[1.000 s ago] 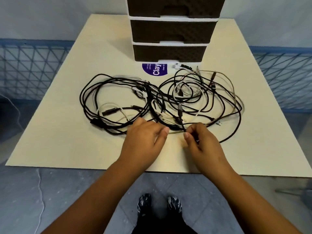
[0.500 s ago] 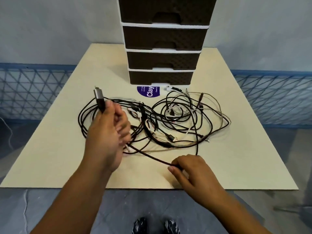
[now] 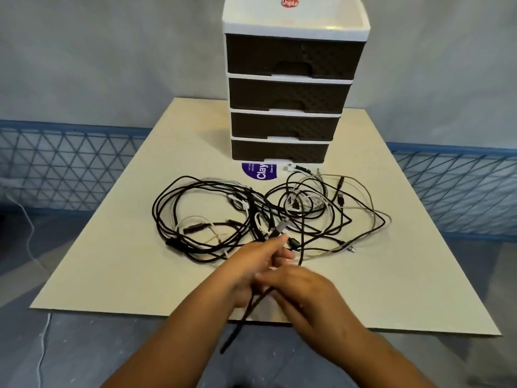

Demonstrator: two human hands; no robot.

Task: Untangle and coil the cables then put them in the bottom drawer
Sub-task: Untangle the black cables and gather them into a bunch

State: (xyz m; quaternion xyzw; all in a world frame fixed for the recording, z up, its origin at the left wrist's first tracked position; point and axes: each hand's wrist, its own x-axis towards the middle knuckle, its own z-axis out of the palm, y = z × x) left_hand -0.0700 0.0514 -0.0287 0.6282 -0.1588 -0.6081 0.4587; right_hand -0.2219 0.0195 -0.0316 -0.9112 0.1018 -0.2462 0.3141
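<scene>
Left hand (image 3: 251,264) grips one black cable (image 3: 246,306) just behind its grey plug, which sticks up past my fingertips. Right hand (image 3: 302,287) crosses over the left wrist, fingers bent round the same cable where it passes between my hands; blur keeps me from saying how firm that hold is. One loose stretch drops off the near edge of the board (image 3: 112,264).

Tangle of cables (image 3: 251,214), black and white, lies mid-board, just beyond my hands, the held cable running back into it.

Risks as I judge them: pulling hard could tighten a knot or drag the whole heap toward me. A plug may snag in a loop. The hanging stretch could catch the board edge.

Drawer unit (image 3: 291,79) stands at the far side, four dark drawers, all closed, contents unseen. Bottom drawer (image 3: 279,151) is closed too, so no cable is stowed yet.
</scene>
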